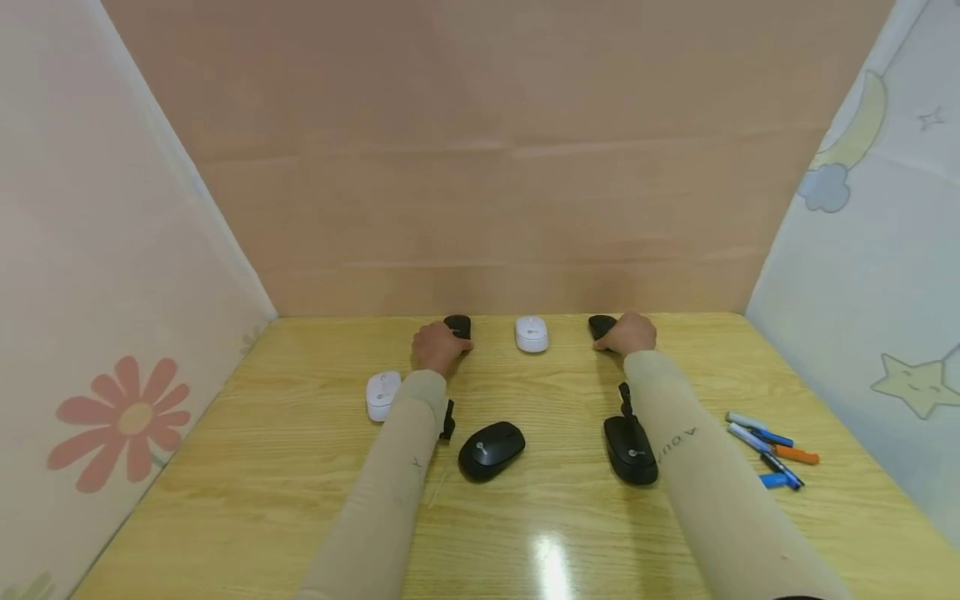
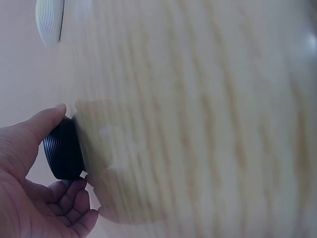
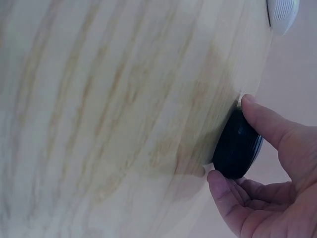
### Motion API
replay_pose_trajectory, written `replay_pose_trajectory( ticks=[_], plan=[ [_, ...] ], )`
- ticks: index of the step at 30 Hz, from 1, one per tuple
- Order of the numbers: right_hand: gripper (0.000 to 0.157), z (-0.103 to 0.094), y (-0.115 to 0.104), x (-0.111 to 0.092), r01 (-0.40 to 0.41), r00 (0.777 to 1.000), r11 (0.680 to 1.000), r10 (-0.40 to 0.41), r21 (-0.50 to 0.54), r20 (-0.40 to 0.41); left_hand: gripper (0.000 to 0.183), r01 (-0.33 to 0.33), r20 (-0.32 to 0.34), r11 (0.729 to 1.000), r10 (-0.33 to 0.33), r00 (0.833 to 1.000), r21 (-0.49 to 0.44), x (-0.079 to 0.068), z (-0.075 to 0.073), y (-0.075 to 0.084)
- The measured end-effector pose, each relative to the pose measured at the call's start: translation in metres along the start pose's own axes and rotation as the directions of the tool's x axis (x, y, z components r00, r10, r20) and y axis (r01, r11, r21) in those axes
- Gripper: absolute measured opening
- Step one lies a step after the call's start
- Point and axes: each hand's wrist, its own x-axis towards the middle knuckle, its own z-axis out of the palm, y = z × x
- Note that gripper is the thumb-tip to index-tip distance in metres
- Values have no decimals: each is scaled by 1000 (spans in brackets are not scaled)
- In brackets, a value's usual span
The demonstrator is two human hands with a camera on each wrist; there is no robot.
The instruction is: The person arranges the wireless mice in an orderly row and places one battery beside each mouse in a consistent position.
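Note:
At the back of the table, my left hand (image 1: 435, 345) grips a black computer mouse (image 1: 458, 324) by its sides. In the left wrist view, the thumb lies along one side of this mouse (image 2: 63, 151) and the curled fingers are at the other. Farther right, my right hand (image 1: 634, 332) pinches a second black mouse (image 1: 601, 325) between thumb and fingers. The right wrist view shows the end of that mouse (image 3: 237, 144) low over the wood. A white mouse (image 1: 532, 335) stands between the two hands, near the back wall.
Another white mouse (image 1: 382, 395) sits left of my left forearm. Two more black mice lie nearer: one (image 1: 492, 451) between the forearms, one (image 1: 630, 451) beside my right sleeve. Several pens and markers (image 1: 772, 446) are heaped at the right. A brown back panel (image 1: 510, 208) borders the table (image 1: 300, 500).

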Motion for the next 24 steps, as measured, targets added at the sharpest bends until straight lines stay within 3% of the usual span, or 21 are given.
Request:
replay_pose_trajectory(
  ticks=[11,24],
  plan=[
    [66,3,4,11,-3,1000,1000,3,18,2,57,-29,5,999,29,1000,24,5,2,-4],
    [66,8,-2,14,0,1000,1000,0,1,-15,67,-49,18,996,47,999,77,-3,-6,-7]
  ],
)
